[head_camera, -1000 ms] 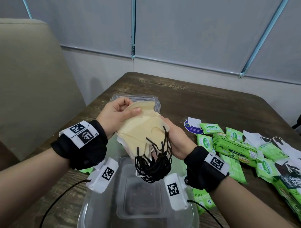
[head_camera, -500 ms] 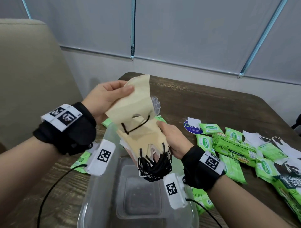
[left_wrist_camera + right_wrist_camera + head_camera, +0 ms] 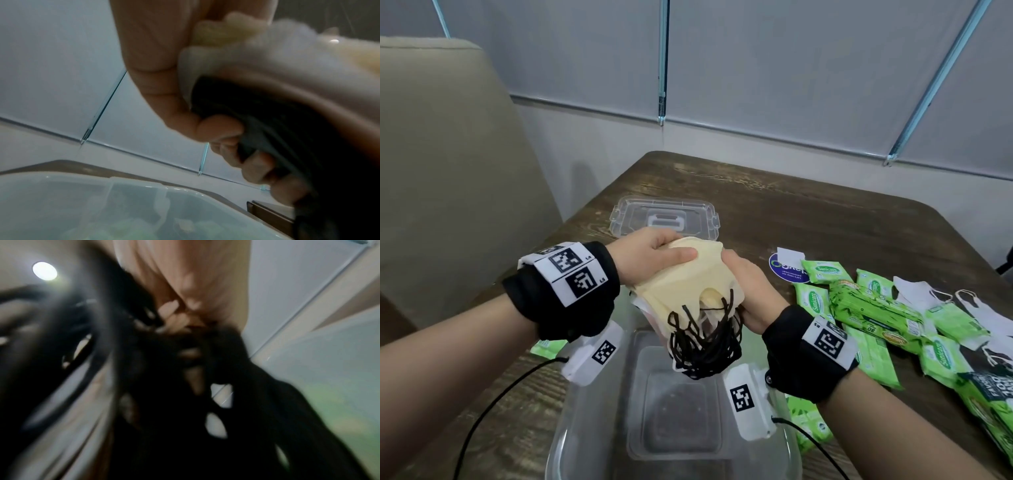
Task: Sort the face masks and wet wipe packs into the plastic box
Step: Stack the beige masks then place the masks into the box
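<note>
Left hand: curled over the top of the face-mask stack, thumb laid across the upper mask; in the left wrist view its fingers are seen wrapped round the stack's edge.
Right hand: closed round the stack's right side, gripping it from beneath and beside.
Face-mask stack: cream-yellow masks are held between both hands, above the plastic box; white masks are glimpsed underneath.
Ear loops: a black tangle hangs from the stack's near end, over the box's opening; in the right wrist view they appear only as a dark blur.
Plastic box: clear, set on the counter nearest the camera, directly below the hands.
Lid: clear, laid flat on the counter just beyond the hands.
Wet wipe packs: green packs are scattered on the counter to the right of the box; 1 more pack is seen left of the box, under the left wrist.
Loose masks: white masks lie among the packs at the right.
Chair: beige, at the left of the counter.
</note>
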Tool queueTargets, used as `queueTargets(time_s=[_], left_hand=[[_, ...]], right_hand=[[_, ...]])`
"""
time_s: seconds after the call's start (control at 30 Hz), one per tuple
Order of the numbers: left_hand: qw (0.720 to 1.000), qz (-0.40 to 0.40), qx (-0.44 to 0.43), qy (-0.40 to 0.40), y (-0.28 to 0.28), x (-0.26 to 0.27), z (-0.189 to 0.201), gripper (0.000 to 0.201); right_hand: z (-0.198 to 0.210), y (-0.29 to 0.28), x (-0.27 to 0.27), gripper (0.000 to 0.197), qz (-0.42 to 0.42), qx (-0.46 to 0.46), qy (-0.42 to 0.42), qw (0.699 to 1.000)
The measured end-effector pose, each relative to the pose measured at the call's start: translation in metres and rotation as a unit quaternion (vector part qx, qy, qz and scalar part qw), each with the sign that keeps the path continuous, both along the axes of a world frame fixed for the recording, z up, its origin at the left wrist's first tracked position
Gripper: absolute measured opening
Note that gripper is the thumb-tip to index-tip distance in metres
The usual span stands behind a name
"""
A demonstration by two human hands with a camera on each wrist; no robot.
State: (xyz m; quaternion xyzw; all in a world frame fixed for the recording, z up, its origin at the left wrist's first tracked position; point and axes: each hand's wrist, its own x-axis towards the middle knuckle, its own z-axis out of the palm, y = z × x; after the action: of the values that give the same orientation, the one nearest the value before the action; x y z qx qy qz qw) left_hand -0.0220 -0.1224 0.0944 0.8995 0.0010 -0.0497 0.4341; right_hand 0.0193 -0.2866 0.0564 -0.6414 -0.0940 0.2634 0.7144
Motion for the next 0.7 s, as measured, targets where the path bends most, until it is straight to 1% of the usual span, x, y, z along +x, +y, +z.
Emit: queueTargets(time_s=[0.07,0.1,0.13,0.2,0.23,0.27,0.33,0.37,0.4,0.43,0.47,0.5,0.53,0.57,0.6,0.63,0.7], left_hand=[[1.000,0.005,-0.015,-0.007,0.001,0.001,-0.003,0.019],[1.000,0.010,-0.022,-0.009,0.002,0.002,-0.005,0.022],[1.000,0.016,-0.021,-0.011,0.002,0.002,-0.008,0.025],[1.000,0.019,0.001,-0.023,0.001,0.002,-0.012,0.032],[1.000,0.009,0.005,-0.021,0.001,0.002,-0.013,0.040],[1.000,-0.013,0.007,-0.006,0.003,0.001,-0.012,0.053],[0.995,-0.085,0.017,0.052,0.013,-0.001,-0.005,0.099],[0.990,-0.116,0.025,0.080,0.018,-0.003,0.000,0.119],[0.985,-0.135,0.041,0.094,0.023,-0.005,0.002,0.130],[0.983,-0.142,0.064,0.096,0.025,-0.007,0.001,0.132],[0.982,-0.139,0.093,0.087,0.024,-0.008,-0.001,0.125],[0.981,-0.132,0.126,0.069,0.021,-0.007,-0.005,0.112],[0.978,-0.123,0.161,0.055,0.018,-0.006,-0.009,0.103],[0.973,-0.115,0.195,0.052,0.016,-0.004,-0.013,0.097],[0.967,-0.108,0.226,0.054,0.016,-0.003,-0.016,0.093],[0.962,-0.104,0.248,0.054,0.015,-0.002,-0.019,0.089],[0.957,-0.106,0.267,0.040,0.012,-0.003,-0.025,0.085]], right_hand=[[0.005,-0.004,-0.002,0.057,0.039,0.037,0.074,0.996],[0.005,-0.005,-0.002,0.064,0.063,0.042,0.096,0.992],[0.005,-0.006,-0.004,0.064,0.088,0.037,0.106,0.990],[0.005,-0.006,-0.004,0.054,0.120,-0.004,0.094,0.988],[0.006,-0.006,-0.003,0.046,0.129,-0.020,0.090,0.987],[0.006,-0.007,-0.002,0.036,0.132,-0.026,0.089,0.987],[0.009,-0.012,0.001,0.018,0.126,-0.018,0.100,0.987],[0.010,-0.014,0.003,0.013,0.121,-0.004,0.109,0.987],[0.009,-0.016,0.005,0.012,0.118,0.009,0.115,0.986],[0.008,-0.017,0.006,0.012,0.117,0.013,0.111,0.987],[0.007,-0.017,0.006,0.009,0.121,0.007,0.103,0.987],[0.007,-0.016,0.006,0.008,0.131,-0.001,0.092,0.987],[0.006,-0.015,0.004,0.018,0.140,-0.012,0.081,0.987],[0.005,-0.014,0.004,0.030,0.148,-0.027,0.074,0.986],[0.004,-0.013,0.004,0.037,0.156,-0.037,0.069,0.985],[0.004,-0.012,0.004,0.040,0.161,-0.041,0.060,0.984],[0.003,-0.013,0.004,0.041,0.166,-0.042,0.035,0.985]])
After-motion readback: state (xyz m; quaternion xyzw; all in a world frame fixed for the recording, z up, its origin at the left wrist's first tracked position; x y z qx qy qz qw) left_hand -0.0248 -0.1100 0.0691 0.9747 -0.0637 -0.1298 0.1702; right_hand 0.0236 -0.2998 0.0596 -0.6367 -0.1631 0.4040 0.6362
